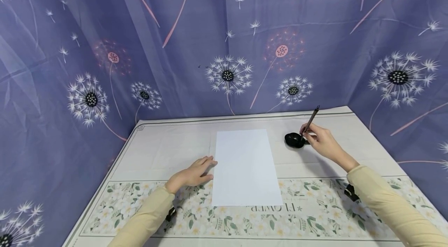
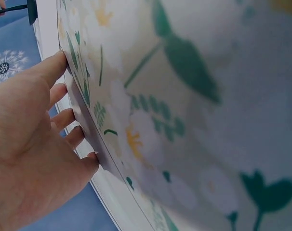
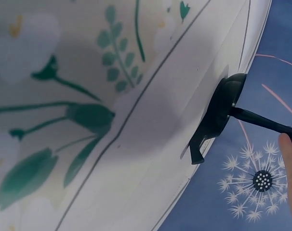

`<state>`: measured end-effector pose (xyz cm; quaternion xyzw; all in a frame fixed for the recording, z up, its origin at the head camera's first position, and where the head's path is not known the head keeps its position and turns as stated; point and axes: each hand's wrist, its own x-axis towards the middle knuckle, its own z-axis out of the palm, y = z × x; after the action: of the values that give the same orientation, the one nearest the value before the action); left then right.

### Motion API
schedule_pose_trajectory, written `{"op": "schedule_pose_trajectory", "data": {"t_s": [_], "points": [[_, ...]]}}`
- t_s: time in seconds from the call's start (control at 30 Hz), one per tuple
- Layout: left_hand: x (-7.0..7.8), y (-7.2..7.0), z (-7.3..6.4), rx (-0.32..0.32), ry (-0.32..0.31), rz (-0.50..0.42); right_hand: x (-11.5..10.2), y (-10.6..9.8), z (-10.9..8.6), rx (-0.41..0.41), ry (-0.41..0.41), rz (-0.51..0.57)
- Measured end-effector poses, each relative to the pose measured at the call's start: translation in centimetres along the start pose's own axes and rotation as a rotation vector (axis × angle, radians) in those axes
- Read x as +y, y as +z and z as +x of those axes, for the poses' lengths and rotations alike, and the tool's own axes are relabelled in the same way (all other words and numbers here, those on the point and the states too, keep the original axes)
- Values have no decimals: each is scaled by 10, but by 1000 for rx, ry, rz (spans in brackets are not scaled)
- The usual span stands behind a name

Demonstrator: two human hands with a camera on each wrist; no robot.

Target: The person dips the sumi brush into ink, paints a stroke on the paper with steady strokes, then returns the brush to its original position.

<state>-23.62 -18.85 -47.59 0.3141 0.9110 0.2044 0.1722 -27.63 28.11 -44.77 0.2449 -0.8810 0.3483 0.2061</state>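
Between thumb and fingers, my right hand (image 1: 323, 142) pinches a dark writing brush (image 1: 312, 118), its top end leaning away from me to the right. Its lower end dips into a small black ink dish (image 1: 293, 141) on the table. The right wrist view shows the brush (image 3: 261, 121) reaching into the dish (image 3: 219, 107); its tip is hidden inside. A blank white sheet of paper (image 1: 245, 167) lies in front of me. Beside its left edge rests my left hand (image 1: 193, 174), fingers spread and fingertips at the paper's edge. In the left wrist view this hand (image 2: 33, 127) grips nothing.
A white tablecloth (image 1: 171, 142) with a floral band (image 1: 224, 223) and printed lettering covers the table. Blue-purple curtains (image 1: 196, 37) with dandelion prints stand along the back and both sides. Dark bands show under both sleeves near the wrists.
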Motion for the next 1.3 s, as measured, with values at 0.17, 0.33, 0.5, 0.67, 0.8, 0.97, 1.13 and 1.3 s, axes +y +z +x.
{"op": "schedule_pose_trajectory", "data": {"t_s": [0.17, 0.33, 0.5, 0.67, 0.8, 0.97, 1.13, 1.3], "points": [[1, 0, 0, 0, -3, 2, 0, -3, 0, 18, -1, -10], [0, 0, 0, -7, -9, 6, 2, -5, -2, 83, 8, 18], [0, 0, 0, -11, -10, 11, 3, -4, -2, 116, -5, 40], [2, -1, 0, -5, -6, 6, 4, -3, -2, 96, -21, -25], [3, -1, -1, -2, -3, 7, 4, -2, -2, 77, -26, -50], [3, -1, -1, -2, 4, 18, 4, -2, -1, 50, -11, -40], [1, 1, 0, 5, 13, 31, 2, -1, 1, 38, -2, -26], [0, 2, 1, -1, 18, 42, 1, 0, 2, 33, 10, -18]]}}
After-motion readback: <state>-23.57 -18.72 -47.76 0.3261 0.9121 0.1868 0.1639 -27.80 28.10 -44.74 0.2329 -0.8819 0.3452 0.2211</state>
